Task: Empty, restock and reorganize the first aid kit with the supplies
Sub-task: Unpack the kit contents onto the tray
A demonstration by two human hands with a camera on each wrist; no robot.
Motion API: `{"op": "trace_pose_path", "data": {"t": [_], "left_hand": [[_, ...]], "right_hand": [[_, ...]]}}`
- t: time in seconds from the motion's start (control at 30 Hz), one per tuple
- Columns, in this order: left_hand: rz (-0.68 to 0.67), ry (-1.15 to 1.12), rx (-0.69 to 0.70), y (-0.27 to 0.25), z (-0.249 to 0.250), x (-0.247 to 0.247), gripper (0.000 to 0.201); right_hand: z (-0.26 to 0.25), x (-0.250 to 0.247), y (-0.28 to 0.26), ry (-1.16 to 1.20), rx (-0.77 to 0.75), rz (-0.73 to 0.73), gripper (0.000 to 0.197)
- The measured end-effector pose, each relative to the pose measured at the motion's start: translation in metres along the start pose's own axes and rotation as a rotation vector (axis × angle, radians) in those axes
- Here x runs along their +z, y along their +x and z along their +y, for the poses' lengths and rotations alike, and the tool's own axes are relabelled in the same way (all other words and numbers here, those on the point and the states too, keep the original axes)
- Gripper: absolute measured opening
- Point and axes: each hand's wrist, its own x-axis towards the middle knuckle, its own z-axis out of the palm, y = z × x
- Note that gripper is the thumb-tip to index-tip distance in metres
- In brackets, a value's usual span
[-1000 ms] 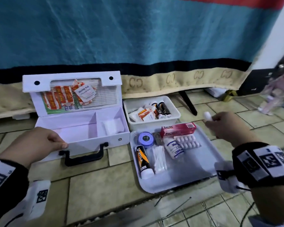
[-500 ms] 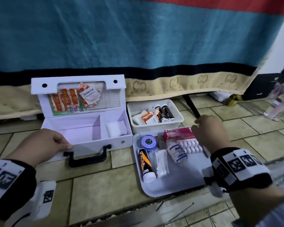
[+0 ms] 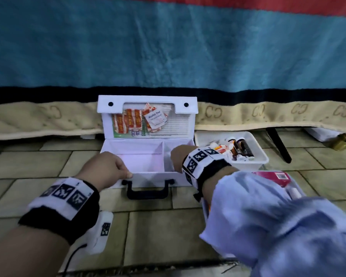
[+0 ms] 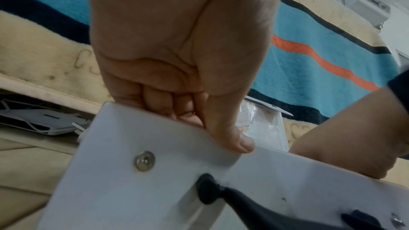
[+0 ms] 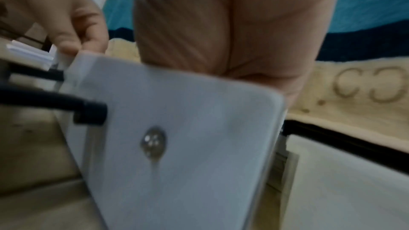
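Note:
The white first aid kit (image 3: 152,177) stands open on the tiled floor with its lid upright. Orange plasters (image 3: 128,120) and an alcohol pad (image 3: 155,118) sit in the lid pocket. My left hand (image 3: 126,170) grips the kit's front wall at the left, thumb outside and fingers curled inside, as the left wrist view shows (image 4: 212,128). My right hand (image 3: 177,156) reaches down into the right compartment. Its fingers are hidden behind the wall (image 5: 188,128). The left compartment is bare.
A white bin (image 3: 262,154) with small bottles and packets stands right of the kit. A pink box (image 3: 274,176) shows beside my blue sleeve (image 3: 268,216), which hides most of the tray. A blanket (image 3: 168,47) hangs behind. The black handle (image 3: 148,191) faces me.
My right hand has left the tray and moved left into the kit's right compartment. My left hand has stayed on the kit's front wall. The view has shifted right.

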Motion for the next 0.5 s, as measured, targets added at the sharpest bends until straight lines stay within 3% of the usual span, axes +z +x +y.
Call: {"op": "trace_pose_path", "data": {"t": [0.1,0.3,0.4,0.5], "left_hand": [[0.009,0.005,-0.021,0.0,-0.002,0.0,0.012],[0.004,0.001,-0.036,0.003,-0.005,0.001,0.014],[0.003,0.002,-0.036,0.004,-0.006,0.0,0.014],[-0.002,0.023,-0.021,0.005,-0.006,-0.001,0.014]], "right_hand": [[0.0,0.011,0.012,-0.013,-0.063,0.05,0.03],[-0.003,-0.003,0.011,0.037,-0.038,0.073,0.026],[0.006,-0.017,-0.007,0.271,-0.008,0.145,0.029],[0.022,-0.037,-0.035,0.694,0.004,0.315,0.029]]}}
